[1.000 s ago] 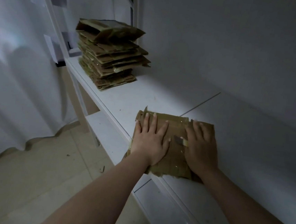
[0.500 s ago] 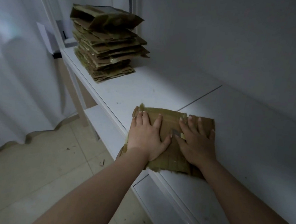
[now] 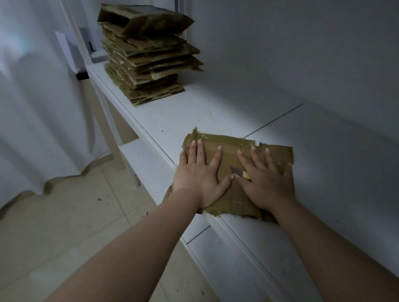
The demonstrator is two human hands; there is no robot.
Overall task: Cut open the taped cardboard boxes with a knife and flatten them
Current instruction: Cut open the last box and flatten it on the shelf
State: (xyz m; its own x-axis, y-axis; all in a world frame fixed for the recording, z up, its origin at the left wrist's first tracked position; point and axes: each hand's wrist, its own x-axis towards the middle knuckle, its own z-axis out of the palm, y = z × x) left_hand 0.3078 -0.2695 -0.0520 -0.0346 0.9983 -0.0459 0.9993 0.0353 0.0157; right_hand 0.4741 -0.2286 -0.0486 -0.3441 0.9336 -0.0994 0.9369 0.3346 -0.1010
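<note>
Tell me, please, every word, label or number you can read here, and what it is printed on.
No text can be read.
Stack of flattened boxes: dark print, perhaps a barcode, near its bottom edge, too blurred to read.
Flattened box under the left hand and right hand: only tape, no legible print.

Left hand flat, fingers spread; right hand likewise, arms outstretched.

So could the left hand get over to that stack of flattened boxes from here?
Probably yes: the left hand lies flat on the cardboard, holding nothing, and bare shelf leads to the stack.
</note>
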